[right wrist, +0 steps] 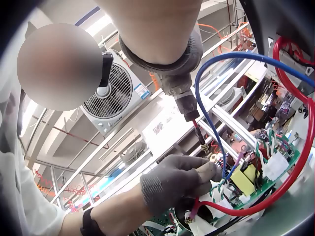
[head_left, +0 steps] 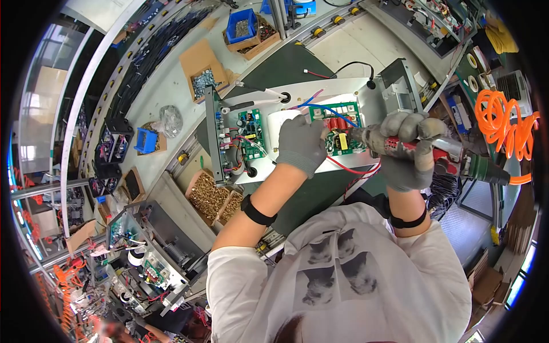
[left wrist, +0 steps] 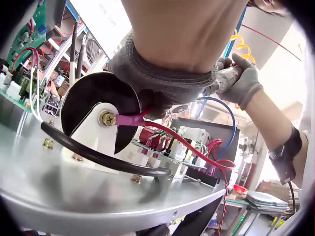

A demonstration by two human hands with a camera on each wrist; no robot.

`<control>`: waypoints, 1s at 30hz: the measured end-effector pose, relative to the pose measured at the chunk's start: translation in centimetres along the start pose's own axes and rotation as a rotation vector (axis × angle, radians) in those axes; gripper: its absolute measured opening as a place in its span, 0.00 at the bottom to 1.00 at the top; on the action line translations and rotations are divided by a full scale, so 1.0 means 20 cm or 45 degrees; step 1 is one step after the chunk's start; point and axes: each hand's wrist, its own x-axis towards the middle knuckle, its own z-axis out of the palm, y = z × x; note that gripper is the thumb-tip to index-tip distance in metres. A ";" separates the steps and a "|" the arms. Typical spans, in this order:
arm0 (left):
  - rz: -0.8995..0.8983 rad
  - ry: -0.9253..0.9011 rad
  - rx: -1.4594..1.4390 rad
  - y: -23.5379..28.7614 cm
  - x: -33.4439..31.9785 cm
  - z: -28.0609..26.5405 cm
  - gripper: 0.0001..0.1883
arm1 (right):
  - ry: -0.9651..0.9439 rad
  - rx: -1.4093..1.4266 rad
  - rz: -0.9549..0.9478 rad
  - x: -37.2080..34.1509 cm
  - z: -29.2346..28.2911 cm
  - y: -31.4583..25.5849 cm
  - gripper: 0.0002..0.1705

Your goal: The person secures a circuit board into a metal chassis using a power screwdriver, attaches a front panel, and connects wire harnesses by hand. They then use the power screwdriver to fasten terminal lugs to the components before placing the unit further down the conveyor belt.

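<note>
My right hand [head_left: 407, 150], in a grey glove, grips a pneumatic screwdriver [head_left: 384, 143] lying sideways over the right part of an open metal chassis [head_left: 260, 174]. A brass-coloured fastener [right wrist: 204, 147] shows at the tip of its bit. The gloved left hand [head_left: 298, 143] is over the middle of the chassis, fingers curled, fingertips close to the bit and beside the right circuit board [head_left: 343, 150]; I cannot tell whether they hold something. A blue wire [right wrist: 206, 66] loops past the fingers. Below the left hand, a red wire [left wrist: 177, 135] is screwed to a white bracket [left wrist: 93, 130] on a black round part [left wrist: 81, 96].
Another green board [head_left: 249, 134] sits at the chassis's left end. An orange coiled hose [head_left: 503, 117] hangs at the right. Boxes of brass fasteners [head_left: 207, 197] stand near the left forearm. A cardboard box [head_left: 203, 71] and a blue bin [head_left: 241, 26] hold small hardware beyond.
</note>
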 end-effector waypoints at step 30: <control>0.188 0.246 -0.238 -0.16 -0.07 -0.01 0.06 | 0.071 -0.257 0.345 0.04 0.11 0.27 0.05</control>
